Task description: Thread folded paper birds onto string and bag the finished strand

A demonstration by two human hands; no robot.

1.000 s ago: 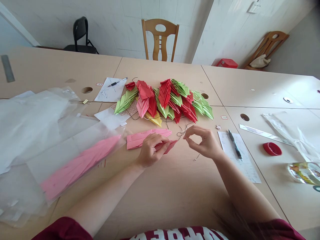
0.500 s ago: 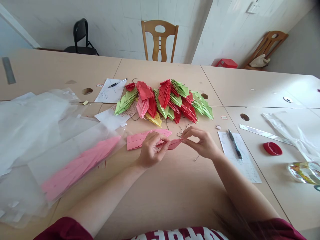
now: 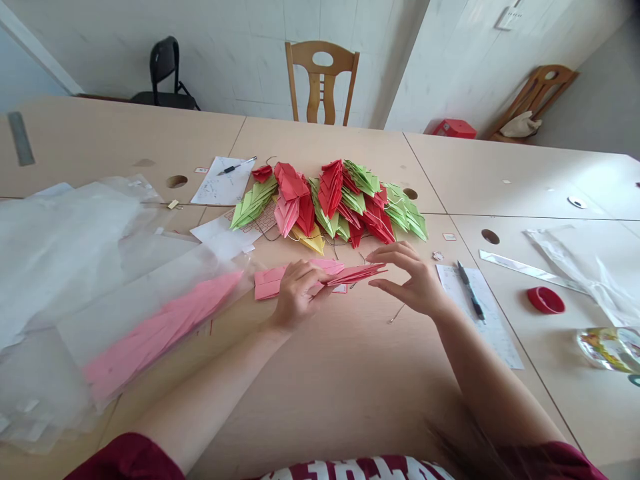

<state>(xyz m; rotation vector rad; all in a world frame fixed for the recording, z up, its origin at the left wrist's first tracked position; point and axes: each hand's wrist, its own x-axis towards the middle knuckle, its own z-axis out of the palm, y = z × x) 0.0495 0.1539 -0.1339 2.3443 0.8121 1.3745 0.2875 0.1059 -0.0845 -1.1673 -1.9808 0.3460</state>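
Observation:
My left hand (image 3: pixel 299 293) is closed on a folded pink paper piece (image 3: pixel 357 274), whose layered points stick out to the right. Just beyond those points is my right hand (image 3: pixel 413 277), thumb and fingers apart, with nothing visible between them. Behind my left hand lies a row of folded pink paper (image 3: pixel 269 283) on the table. Farther back sits a pile of red, green, pink and yellow folded paper bundles (image 3: pixel 327 200) with dark cords. A thin needle-like tool (image 3: pixel 397 314) rests below my right hand.
Clear plastic bags (image 3: pixel 65 253) cover the left side, one bag holding pink folded paper (image 3: pixel 165 330). To the right are a written sheet (image 3: pixel 480 313) with a pen (image 3: pixel 471 291), a ruler (image 3: pixel 530 270), a red ring (image 3: pixel 546 300) and a glass (image 3: pixel 610 347).
My right hand has let go of the folded pink paper and its fingers have spread. The paper in my left hand has turned and now shows its layered edges.

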